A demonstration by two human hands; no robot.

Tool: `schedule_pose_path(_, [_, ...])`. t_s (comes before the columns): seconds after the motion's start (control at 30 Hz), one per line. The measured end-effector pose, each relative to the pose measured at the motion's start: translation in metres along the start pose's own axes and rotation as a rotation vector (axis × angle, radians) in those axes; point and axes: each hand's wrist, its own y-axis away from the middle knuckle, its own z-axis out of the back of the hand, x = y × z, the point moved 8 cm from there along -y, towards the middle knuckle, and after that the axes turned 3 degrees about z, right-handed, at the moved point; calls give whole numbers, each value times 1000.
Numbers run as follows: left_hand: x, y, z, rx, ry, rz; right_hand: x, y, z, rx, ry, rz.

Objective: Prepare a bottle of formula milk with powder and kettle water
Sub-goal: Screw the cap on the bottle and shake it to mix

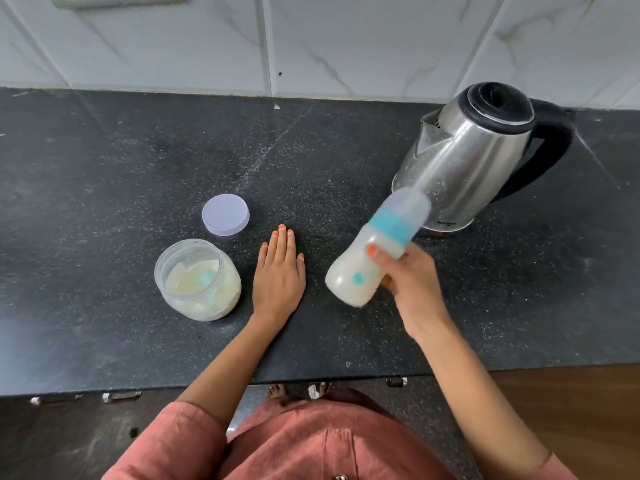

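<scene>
Beside one kettle (464, 157), right hand (414, 284) holds one tilted bottle (348, 280)

A home kitchen is shown. A dark, speckled stone counter (104, 202) is set against a wall of white, marble-veined tiles (346, 36), and metal handles (122, 396) are seen under its front edge. A steel electric kettle (474, 154) with a black lid and handle is stood on the counter, as are an open jar of pale powder (199, 282) and a loose round lid (225, 214). A baby bottle (363, 271) of milky liquid is held above it all.
</scene>
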Motion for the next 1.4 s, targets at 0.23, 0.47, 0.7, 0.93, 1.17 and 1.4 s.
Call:
schedule_pose_path(0.23, [0, 0, 0, -9, 2, -2, -9, 6, -11, 50, 115, -13])
schedule_pose_path(0.47, [-1, 0, 1, 0, -8, -9, 5, -13, 16, -196, -167, 46])
schedule_pose_path(0.7, [1, -1, 0, 3, 5, 5, -8, 16, -19, 159, 243, -25])
schedule_pose_path(0.93, [1, 0, 0, 1, -1, 1, 6, -9, 8, -175, -125, 61])
schedule_pose_path(1.17, [0, 0, 0, -6, 14, -4, 7, 2, -7, 28, 64, 32])
schedule_pose_path(1.4, [0, -1, 1, 0, 17, -16, -4, 8, -25, 67, 157, 26])
